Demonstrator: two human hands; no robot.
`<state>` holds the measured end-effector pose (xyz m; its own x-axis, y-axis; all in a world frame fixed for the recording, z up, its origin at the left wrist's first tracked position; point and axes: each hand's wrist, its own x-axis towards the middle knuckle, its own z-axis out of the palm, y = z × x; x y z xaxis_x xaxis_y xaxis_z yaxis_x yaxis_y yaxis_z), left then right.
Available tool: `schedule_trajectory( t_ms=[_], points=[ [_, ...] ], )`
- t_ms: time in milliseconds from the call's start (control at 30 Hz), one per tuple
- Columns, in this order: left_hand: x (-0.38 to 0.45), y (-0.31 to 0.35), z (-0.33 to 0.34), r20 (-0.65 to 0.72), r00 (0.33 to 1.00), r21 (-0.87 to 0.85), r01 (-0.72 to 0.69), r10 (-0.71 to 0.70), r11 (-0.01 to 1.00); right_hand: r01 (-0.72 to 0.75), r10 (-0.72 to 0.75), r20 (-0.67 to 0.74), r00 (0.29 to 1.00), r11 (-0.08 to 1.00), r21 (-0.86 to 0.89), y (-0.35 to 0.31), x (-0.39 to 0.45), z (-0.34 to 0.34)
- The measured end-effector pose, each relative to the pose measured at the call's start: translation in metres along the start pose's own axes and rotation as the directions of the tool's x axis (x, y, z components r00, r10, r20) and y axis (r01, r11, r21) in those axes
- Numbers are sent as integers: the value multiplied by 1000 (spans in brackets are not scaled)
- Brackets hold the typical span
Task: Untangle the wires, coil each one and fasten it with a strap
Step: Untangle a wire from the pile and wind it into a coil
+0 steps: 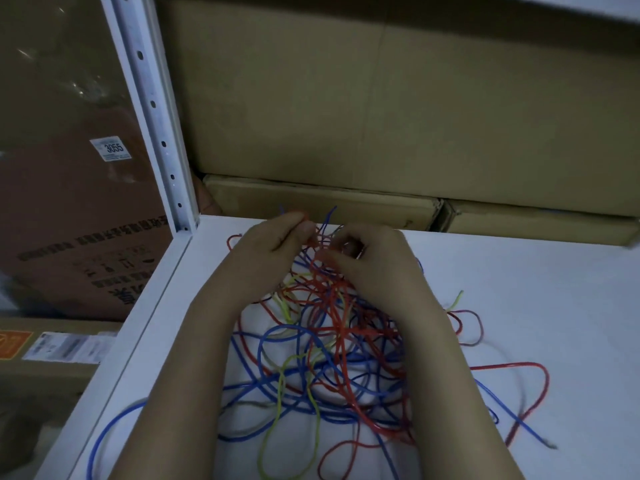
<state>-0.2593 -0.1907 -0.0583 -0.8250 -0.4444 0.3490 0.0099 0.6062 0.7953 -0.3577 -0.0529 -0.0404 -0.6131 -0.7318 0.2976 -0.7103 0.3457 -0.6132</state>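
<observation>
On the white counter (pixel 519 271), in front of the stacked cardboard boxes (pixel 346 98), lies the tangle of wires (pixel 329 348): red, blue and yellow-green strands cross each other in many loops, and some loose ends spread to the right and to the near left edge. Both hands work at the far end of this heap. The left hand (pixel 270 254) pinches a red strand between thumb and fingertips and lifts it a little above the pile. The right hand (pixel 367 258) has its fingers curled close beside it, and it seems to grasp some strands of the same bundle, though which colour I cannot tell because the fingers hide it.

By my judgement the step in hand is the first one, the untangling; no wire is coiled yet, and I see no strap anywhere in view. The next move calls for patience: one strand must be followed to its free end and drawn out slowly, while the other hand holds the rest of the pile down. If it is pulled hard, the loops can tighten into knots. A white metal post (pixel 152 109) stands at the far left corner, apart from the work.
</observation>
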Motion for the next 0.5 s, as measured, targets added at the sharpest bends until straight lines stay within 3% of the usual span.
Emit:
schedule_trajectory(
  t_ms=[100, 167, 367, 433, 500],
  points=[
    [-3, 3, -2, -2, 999, 22, -54, 54, 998, -40, 35, 104, 994, 998, 49, -1, -7, -13],
    [-7, 8, 2, 40, 996, 66, -80, 78, 995, -60, 52, 89, 995, 995, 79, -2, -11, -21],
    [-7, 36, -1, 87, 995, 50, -55, 50, 997, 97, -86, -206, 975, 994, 43, -20, -14, -39],
    [-4, 49, -6, 23, 999, 56, -35, 33, 998, 149, -138, -306, 942, 989, 12, -30, -11, -46],
    [-3, 63, -12, -89, 996, 66, -4, 10, 998, 157, -116, -332, 936, 983, 100, -39, -6, -52]
  ],
)
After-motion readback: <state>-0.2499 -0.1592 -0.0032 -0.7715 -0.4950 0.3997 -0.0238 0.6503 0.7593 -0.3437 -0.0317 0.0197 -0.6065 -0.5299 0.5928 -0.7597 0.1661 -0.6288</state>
